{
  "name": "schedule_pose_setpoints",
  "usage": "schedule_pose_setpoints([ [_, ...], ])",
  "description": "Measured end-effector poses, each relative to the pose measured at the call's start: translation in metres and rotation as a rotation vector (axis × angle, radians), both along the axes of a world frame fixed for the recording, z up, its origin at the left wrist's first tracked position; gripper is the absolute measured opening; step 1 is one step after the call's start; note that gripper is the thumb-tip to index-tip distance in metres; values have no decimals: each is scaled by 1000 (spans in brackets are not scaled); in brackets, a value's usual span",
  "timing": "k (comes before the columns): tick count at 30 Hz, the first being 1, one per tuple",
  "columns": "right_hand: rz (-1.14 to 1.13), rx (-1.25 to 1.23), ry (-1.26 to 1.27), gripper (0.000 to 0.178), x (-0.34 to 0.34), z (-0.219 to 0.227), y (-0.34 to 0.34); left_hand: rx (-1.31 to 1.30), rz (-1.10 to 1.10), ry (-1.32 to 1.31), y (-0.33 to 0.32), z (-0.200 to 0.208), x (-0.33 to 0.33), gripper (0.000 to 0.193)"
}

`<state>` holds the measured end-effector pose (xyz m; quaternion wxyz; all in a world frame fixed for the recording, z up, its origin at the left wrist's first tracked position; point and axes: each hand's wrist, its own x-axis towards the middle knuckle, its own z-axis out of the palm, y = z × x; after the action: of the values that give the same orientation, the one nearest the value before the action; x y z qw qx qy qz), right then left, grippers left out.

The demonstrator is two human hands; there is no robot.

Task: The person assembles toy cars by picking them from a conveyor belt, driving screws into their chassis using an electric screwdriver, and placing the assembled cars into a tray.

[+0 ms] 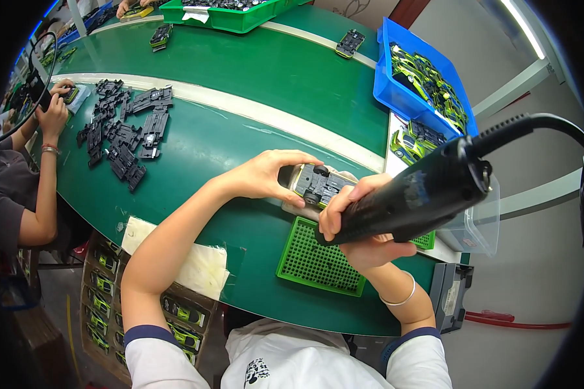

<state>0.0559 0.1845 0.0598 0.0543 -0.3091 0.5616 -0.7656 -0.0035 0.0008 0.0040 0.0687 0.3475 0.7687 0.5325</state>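
Observation:
My left hand (270,176) grips one end of an upturned toy car (328,186), thumb and fingers on its two sides. Its black underside and wheels face up. My right hand (363,227) is wrapped round a black electric screwdriver (415,191) with a cable at its rear end. The tool slants down over the far end of the car; its tip is hidden behind the tool body and my fingers. Below the car lies a green perforated tray (315,262), partly covered by my right hand.
Black chassis plates (123,129) lie piled at the left. A blue bin (386,84) of green car bodies stands at the right, near a clear plastic box (483,220). A green tray (240,19) stands far back. A co-worker's hands (55,110) work at the left. Boxed cars (100,282) sit below the edge.

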Motion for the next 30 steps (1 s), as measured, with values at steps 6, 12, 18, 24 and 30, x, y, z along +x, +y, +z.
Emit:
schedule_pose_setpoints([
  [6,11,-7,-29,86,0,-4,-4,-22,5,-17,-4,1,2,70],
  [12,-23,-9,39,87,0,1,-1,5,70,95,5,2,5,76],
  [18,-23,-267,365,90,-27,43,40,-301,84,640,42,31,18,56],
  [24,-277,-165,280,86,-30,37,68,-398,64,692,52,25,17,49],
  [30,-319,-33,171,86,-32,25,60,-390,93,726,53,25,18,49],
])
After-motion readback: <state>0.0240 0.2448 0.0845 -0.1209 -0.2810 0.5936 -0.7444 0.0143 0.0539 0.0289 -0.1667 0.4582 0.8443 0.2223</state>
